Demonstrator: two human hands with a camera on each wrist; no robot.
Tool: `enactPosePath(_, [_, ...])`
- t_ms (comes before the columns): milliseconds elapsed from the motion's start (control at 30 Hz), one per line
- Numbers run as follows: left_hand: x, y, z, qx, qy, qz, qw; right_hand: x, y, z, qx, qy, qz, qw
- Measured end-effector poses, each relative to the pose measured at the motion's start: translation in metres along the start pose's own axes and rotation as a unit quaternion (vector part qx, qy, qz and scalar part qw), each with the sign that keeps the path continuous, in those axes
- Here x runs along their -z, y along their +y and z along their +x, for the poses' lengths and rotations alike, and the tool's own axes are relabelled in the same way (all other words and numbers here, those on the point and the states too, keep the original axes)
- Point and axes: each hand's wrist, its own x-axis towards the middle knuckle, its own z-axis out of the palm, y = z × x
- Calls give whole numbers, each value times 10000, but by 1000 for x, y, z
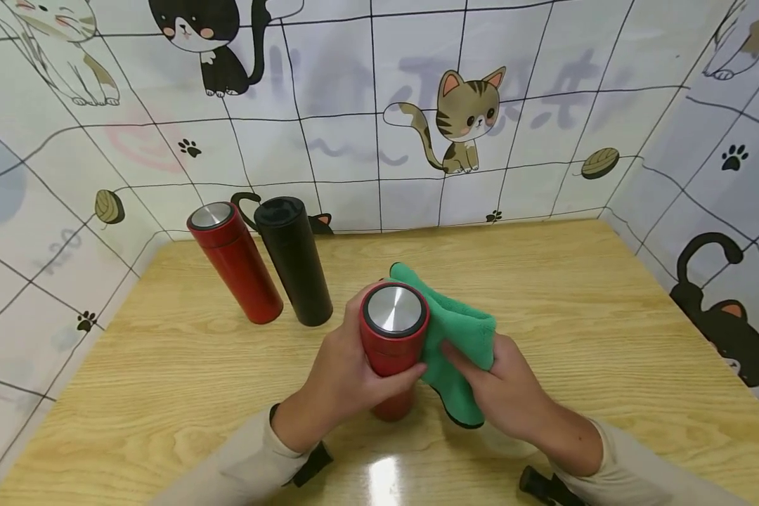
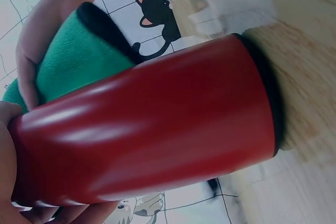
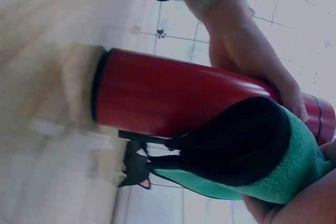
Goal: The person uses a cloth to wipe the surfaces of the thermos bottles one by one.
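A red thermos flask (image 1: 393, 355) with a brushed-metal lid top (image 1: 395, 310) stands upright near the middle of the table. My left hand (image 1: 348, 365) wraps round its upper part, thumb across the front. Against the flask's right side lies a folded green cloth (image 1: 458, 330) with dark edging, gripped by my right hand (image 1: 512, 386) with the thumb on top. In the right wrist view the cloth (image 3: 299, 156) shows a black underside, and the left hand (image 3: 247, 45) holds the flask behind it. The left wrist view shows the smooth red side (image 2: 147, 124) down to its black base.
Toward the back left of the wooden table (image 1: 563, 281), a second red flask (image 1: 237, 263) stands beside a black flask (image 1: 295, 260). Walls covered in cat-patterned sheeting (image 1: 329, 84) enclose the table at the back and both sides.
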Motion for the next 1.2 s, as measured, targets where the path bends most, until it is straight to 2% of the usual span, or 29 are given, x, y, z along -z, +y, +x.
enactPosePath(133, [0, 2, 1, -48, -29, 34, 10000, 0, -2, -1, 271, 230, 2, 9994])
enactPosePath(300, [1, 3, 2, -120, 26, 68, 9999, -2, -1, 0, 83, -38, 167, 9998])
enactPosePath(500, [1, 3, 1, -220, -100, 144, 9996, -1, -2, -4, 228, 278, 145, 9992])
enactPosePath(600, [1, 3, 1, -245, -112, 135, 9995, -1, -3, -5, 267, 175, 284, 9991])
enactPosePath(700, [2, 2, 2, -260, -58, 125, 9996, 0, -4, -3, 438, 71, 308, 9985])
enactPosePath(833, [2, 2, 3, -247, -120, 115, 9996, 2, -5, -1, 777, 167, 390, 9961])
enactPosePath(900, [2, 2, 2, -206, -150, 96, 9996, 2, -4, -1, 731, 111, 432, 9963])
enactPosePath(1067, [1, 1, 2, -63, -101, 21, 9999, 1, 1, 0, 195, -351, 384, 9985])
enactPosePath(1133, [1, 1, 2, -79, -114, 37, 9999, 2, 2, 0, 186, -298, 300, 9989])
enactPosePath(1200, [1, 2, 3, -111, -160, 84, 9998, 3, 1, -1, 352, -91, 232, 9991])
